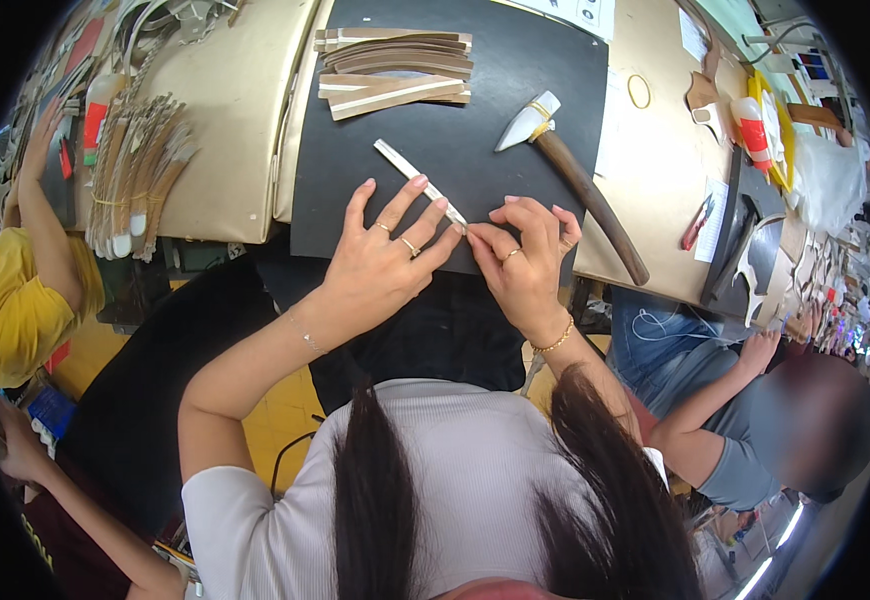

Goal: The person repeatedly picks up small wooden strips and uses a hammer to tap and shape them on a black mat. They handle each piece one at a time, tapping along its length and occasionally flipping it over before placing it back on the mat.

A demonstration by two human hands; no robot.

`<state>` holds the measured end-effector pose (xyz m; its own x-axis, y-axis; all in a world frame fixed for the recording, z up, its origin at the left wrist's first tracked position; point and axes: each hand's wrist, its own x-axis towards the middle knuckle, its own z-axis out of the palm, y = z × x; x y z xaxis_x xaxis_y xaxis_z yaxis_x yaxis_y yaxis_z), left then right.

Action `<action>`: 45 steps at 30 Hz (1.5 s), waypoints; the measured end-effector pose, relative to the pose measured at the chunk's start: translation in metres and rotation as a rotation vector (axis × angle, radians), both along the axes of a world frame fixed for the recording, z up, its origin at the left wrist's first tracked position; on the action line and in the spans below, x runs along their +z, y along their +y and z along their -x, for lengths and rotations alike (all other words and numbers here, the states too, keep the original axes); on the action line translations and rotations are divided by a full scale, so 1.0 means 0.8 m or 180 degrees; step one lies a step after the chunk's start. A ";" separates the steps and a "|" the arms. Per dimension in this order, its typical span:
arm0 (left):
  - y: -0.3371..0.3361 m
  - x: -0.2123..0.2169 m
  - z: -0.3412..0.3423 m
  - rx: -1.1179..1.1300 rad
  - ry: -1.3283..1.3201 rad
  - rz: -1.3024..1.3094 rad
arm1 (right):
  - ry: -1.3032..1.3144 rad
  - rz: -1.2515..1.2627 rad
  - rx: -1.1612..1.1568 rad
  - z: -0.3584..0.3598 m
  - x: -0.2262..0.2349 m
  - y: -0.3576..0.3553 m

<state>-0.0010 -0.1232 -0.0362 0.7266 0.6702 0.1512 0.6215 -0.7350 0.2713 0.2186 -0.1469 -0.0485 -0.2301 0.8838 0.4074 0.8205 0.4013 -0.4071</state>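
Observation:
A narrow whitish strip (401, 163) lies slantwise on the black work mat (355, 210), its lower end near the mat's front edge. Over it, my left hand (387, 245) rests with the fingers spread, fingertips touching the strip along its length. My right hand (525, 250) pinches the strip's near end between thumb and forefinger, the other fingers curled. To the right lies a hammer (587, 185) with a pale metal head and a dark wooden handle. Beyond my hands sits a stack of brown strips (395, 65), some with a white band along them.
At left, a bundle of brown and white strips (140, 190) hangs at the table edge. On the right are red-handled pliers (696, 222), a red-and-white bottle (753, 135) and a yellow tray (781, 130). A person in yellow (30, 300) sits left; another in grey (725, 440) sits right.

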 end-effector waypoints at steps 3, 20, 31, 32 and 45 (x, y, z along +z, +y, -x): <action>0.001 -0.002 0.004 -0.0028 -0.0023 0.0136 | -0.0191 -0.0049 0.0173 -0.009 0.001 0.000; -0.004 -0.006 -0.001 0.0027 -0.0139 -0.0018 | -0.0156 0.0507 0.0539 -0.021 0.011 0.007; -0.015 0.000 -0.002 -0.0021 0.0066 -0.0165 | -0.0981 0.0101 0.1187 -0.039 0.020 0.021; -0.015 0.000 -0.002 -0.0016 0.0078 -0.0164 | -0.1081 0.0072 0.1254 -0.040 0.022 0.022; -0.017 -0.002 0.000 0.0075 -0.0002 0.0025 | -0.1833 0.0366 0.1341 -0.037 0.042 0.005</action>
<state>-0.0008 -0.1367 -0.0376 0.7104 0.6884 0.1464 0.6385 -0.7179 0.2774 0.2480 -0.1430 -0.0146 -0.7110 0.7026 0.0285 0.7025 0.7115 -0.0154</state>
